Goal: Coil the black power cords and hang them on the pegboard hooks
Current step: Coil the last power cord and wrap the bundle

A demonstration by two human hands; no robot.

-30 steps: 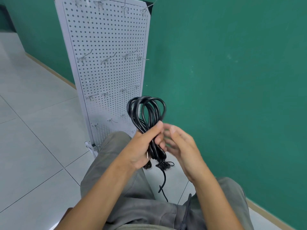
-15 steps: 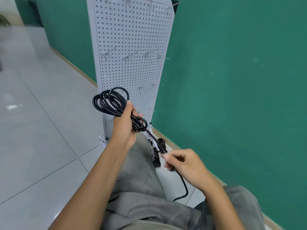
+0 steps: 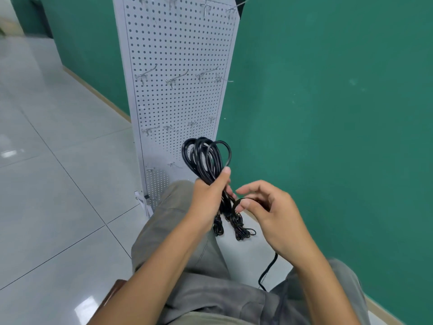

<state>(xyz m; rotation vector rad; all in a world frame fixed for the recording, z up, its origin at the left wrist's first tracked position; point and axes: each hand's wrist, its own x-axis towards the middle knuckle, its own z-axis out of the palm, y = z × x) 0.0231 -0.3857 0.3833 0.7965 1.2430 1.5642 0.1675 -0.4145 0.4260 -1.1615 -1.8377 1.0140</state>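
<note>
Moved: right hand has come up from the trailing cord to just beside the left hand; coil now upright.
Pegboard: stands against the wall, hooks bare.
Left hand: fingers clamped round the coil's waist, loops above, before the pegboard's foot.
Right hand: thumb and forefinger pinch the loose cord end; other fingers spread.

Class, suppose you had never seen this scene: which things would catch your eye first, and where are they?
First, the coiled black power cord at centre, gripped by the left hand, while the right hand pinches its loose end beside it. Behind stands the white pegboard with bare metal hooks, leaning against a green wall.
</note>
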